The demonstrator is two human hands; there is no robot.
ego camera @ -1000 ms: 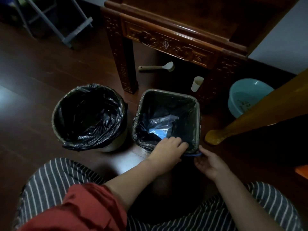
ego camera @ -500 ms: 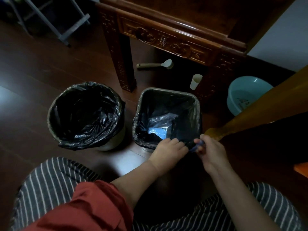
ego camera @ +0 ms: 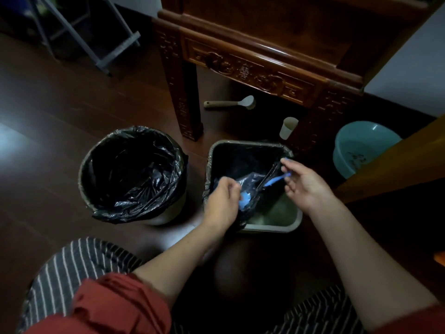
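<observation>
Left hand (ego camera: 222, 201) first: fingers curled tight round a bunched fold of the black liner (ego camera: 250, 183), with a loop of the blue drawstring (ego camera: 277, 180) caught in the same grip. Over to the right hand (ego camera: 307, 185): thumb and a fingertip pinch the far end of that drawstring, the other fingers fanned loosely, and the cord runs taut between the two hands, low on the left and higher on the right.

The liner sits in the square bin (ego camera: 272, 227), peeled off the near right rim, where bare pale plastic shows, but looped over the far and left edges. It looks like thin, crinkly film, feather-light and floppy, slick on its surface, and I'd judge it tears easily if yanked against a corner. The cord is the safe place to hold; failing that, a gathered handful near the hem rather than a single layer.

Just left stands a round bin (ego camera: 168, 216) with its own black bag folded over the rim. Beyond them a carved wooden leg (ego camera: 187, 104), a brush (ego camera: 231, 104) and a paper cup (ego camera: 288, 128) on the floor, and a teal basin (ego camera: 361, 145) off to the far right.
</observation>
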